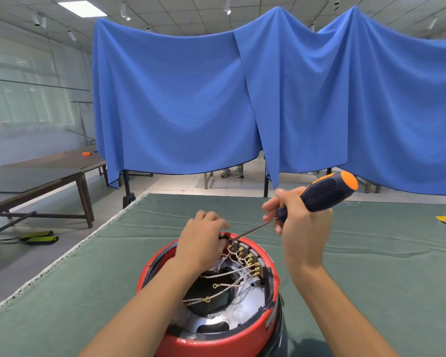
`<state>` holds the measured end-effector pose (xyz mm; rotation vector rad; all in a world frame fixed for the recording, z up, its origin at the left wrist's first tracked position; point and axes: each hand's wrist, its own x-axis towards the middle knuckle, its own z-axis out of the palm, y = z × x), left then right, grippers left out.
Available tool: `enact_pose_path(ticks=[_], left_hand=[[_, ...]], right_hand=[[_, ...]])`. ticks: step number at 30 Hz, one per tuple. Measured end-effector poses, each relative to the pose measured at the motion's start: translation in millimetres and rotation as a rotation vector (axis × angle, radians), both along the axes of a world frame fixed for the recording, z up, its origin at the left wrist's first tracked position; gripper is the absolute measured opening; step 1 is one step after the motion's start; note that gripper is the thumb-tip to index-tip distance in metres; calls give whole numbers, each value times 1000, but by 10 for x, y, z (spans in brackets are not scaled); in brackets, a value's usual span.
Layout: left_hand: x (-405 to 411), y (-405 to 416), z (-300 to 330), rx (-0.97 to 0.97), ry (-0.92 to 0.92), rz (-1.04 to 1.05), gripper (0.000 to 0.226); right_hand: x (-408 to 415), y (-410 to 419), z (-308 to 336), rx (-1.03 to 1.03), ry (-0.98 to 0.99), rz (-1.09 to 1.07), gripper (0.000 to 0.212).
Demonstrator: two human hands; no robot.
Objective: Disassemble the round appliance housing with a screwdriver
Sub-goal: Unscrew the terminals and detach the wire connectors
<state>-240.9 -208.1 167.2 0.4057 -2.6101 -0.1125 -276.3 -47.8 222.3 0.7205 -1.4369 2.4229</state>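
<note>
Housing (pixel 216 328) sitting open on table (pixel 371 279) | right hand (pixel 301 222) gripping screwdriver (pixel 322 194), tip working terminal screws (pixel 247 258) | left hand (pixel 204 243) steadying rim, fingers curled | some wires already hanging free, most still fastened

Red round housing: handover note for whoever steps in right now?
Right hand grips the orange-and-navy screwdriver, tip at the far-rim brass terminal row.
Left hand rests on the far rim of the red round appliance housing, on the green cloth table, fingers by the tip.
Done: housing open; two ring-lug wires lie loose.
Left: wires still on the terminals.
</note>
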Motion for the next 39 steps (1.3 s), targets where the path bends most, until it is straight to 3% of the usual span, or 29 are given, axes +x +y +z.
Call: enact_pose_path(ticks=[3, 10, 17, 31, 39], left_hand=[[-17, -56, 34, 180, -153, 7, 31], [-14, -101, 118, 80, -156, 38, 26], [100, -74, -41, 106, -24, 71, 26], [112, -42, -52, 88, -17, 72, 25], [127, -22, -48, 49, -31, 78, 27]], right_hand=[[-1, 6, 25, -63, 26, -50, 29], [-6, -17, 18, -131, 55, -67, 32], [32, -43, 5, -152, 66, -25, 31], [88, -79, -24, -179, 101, -4, 30], [-21, -138, 94, -185, -26, -45, 20]])
